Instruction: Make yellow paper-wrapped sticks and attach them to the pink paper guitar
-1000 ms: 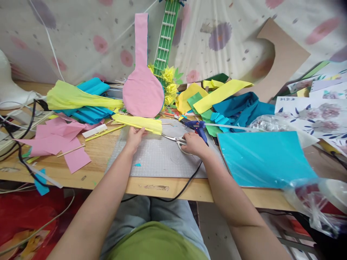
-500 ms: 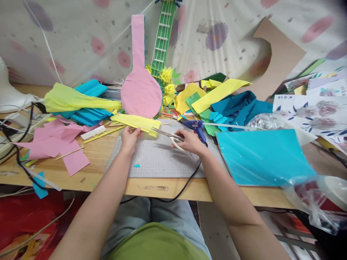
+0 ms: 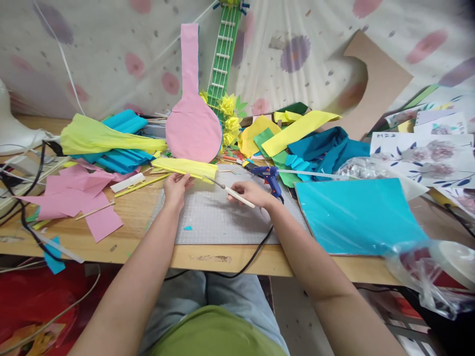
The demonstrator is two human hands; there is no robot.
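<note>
Your left hand (image 3: pixel 175 191) has its fingers pinching the yellow crepe paper (image 3: pixel 196 169) by its near edge, over the cutting mat (image 3: pixel 208 225). Long axis runs sideways, dipping right; your right hand's (image 3: pixel 249 192) nearer that end, fingers around scissors (image 3: pixel 239 196), blades at the paper.
</note>
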